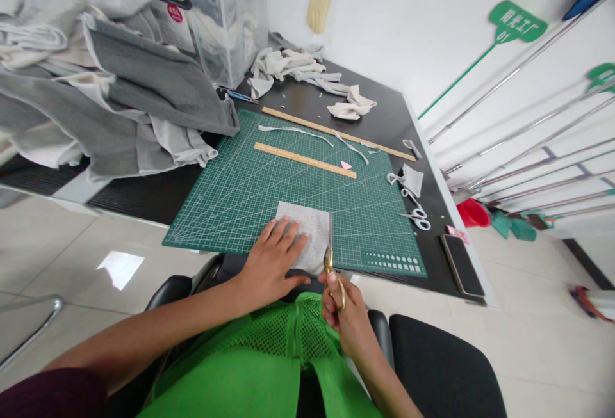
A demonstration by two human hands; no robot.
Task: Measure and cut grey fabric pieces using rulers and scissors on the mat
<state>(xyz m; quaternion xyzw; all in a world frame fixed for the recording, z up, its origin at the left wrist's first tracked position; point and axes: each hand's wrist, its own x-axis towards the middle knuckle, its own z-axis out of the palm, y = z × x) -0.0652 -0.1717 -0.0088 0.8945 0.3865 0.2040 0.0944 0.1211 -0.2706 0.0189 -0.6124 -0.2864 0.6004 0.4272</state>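
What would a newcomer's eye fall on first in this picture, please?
Probably the green mat on the dark table, where the left hand lies spread on a grey cloth and the right hand holds gold scissors at its right edge. The heap of fabric at the upper left stands out too, as does the red bucket on the floor at right.

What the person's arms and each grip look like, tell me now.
Left grip and right grip are ungloved hands; no watch or bracelet shows. Left forearm and right forearm are bare; a dark maroon sleeve shows above the left one.
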